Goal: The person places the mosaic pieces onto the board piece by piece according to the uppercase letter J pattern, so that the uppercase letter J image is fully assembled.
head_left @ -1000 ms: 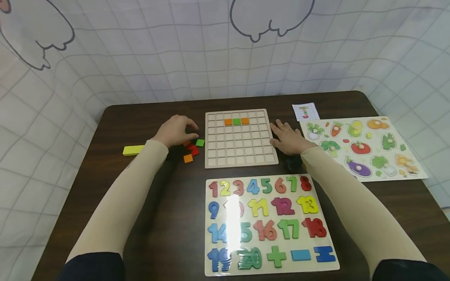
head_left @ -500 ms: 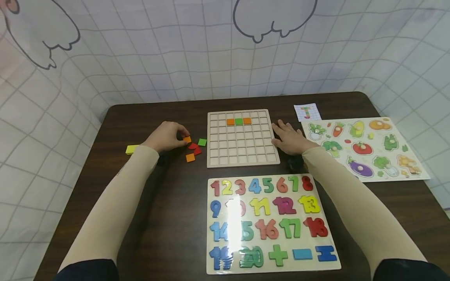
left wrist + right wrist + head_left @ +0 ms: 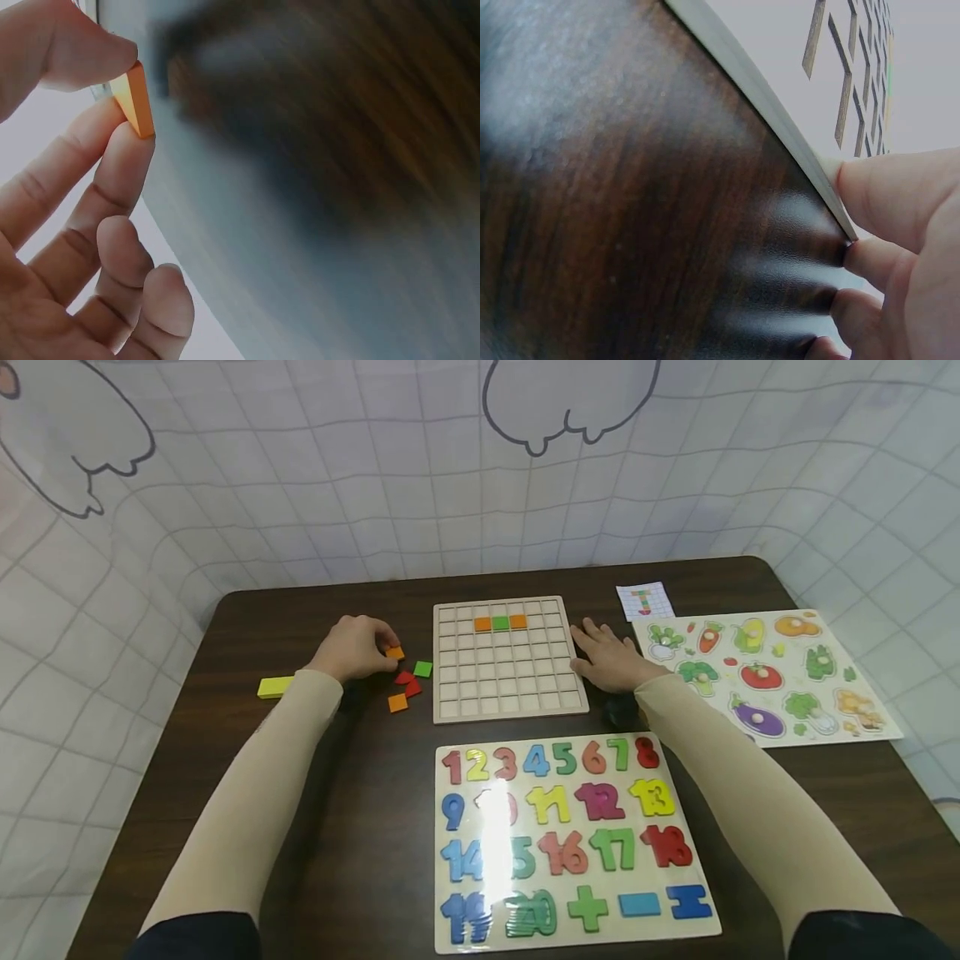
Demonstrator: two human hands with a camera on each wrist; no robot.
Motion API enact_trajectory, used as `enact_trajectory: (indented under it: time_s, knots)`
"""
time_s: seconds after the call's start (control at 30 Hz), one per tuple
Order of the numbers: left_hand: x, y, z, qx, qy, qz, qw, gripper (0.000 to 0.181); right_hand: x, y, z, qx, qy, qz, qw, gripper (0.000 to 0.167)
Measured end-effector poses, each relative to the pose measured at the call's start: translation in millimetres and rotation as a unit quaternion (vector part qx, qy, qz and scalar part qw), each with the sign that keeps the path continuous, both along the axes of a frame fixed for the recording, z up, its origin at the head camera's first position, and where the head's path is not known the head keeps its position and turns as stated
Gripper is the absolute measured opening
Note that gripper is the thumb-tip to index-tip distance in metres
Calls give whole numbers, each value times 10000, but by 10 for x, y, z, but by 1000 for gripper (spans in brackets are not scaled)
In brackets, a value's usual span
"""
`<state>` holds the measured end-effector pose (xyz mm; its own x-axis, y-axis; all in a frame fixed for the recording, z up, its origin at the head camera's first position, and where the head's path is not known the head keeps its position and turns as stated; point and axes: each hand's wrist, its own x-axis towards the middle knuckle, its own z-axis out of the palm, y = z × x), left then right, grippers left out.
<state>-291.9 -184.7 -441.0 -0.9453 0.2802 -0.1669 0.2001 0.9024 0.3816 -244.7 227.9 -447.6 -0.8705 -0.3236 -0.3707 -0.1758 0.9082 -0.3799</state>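
Between thumb and fingertips my left hand (image 3: pixel 351 648) pinches an orange square tile (image 3: pixel 133 99), seen edge-on in the left wrist view. Just right of it on the table lie a green tile (image 3: pixel 423 669), two red tiles (image 3: pixel 412 687) and another orange tile (image 3: pixel 397 702). The wooden grid board (image 3: pixel 510 677) holds an orange, a green (image 3: pixel 500 623) and an orange tile in one row near its top. My right hand (image 3: pixel 611 658) lies with fingers spread at the board's right edge; in the right wrist view its thumb touches that edge.
A number puzzle board (image 3: pixel 577 935) lies in front of the grid board. To the right are a vegetable puzzle board (image 3: pixel 723 681) and a small pattern card (image 3: pixel 645 601). A yellow block (image 3: pixel 274 687) lies behind the left wrist. A dark object (image 3: pixel 621 712) sits under the right wrist.
My left hand has drawn back slightly leftward from beside the green tile and picked an orange tile from the loose pile. The right hand stays at the board's edge.
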Motion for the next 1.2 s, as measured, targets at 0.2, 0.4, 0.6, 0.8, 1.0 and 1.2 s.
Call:
enact_trajectory:
  time_s: [0.2,0.4,0.6,0.8,1.0,1.2]
  knots:
    - [-47,329,-9,145,129,-241,9995,31,12,-32,-9,-5,-19,-18,10000,69]
    - [-130,680,-47,187,142,-466,9986,30,10,-44,-54,-25,-28,-7,10000,69]
    - [-179,989,-37,120,138,-775,9968,31,9,-51,-87,-41,-18,-48,10000,68]
    - [-195,1245,-23,119,274,-995,9946,28,8,-56,-94,-48,-1,-60,10000,68]
    - [-211,1414,-21,166,342,-1217,9918,27,7,-42,-84,-81,26,-97,9999,68]
    - [-261,1500,-9,214,256,-1315,9908,28,-3,24,-62,-55,45,-170,9998,69]
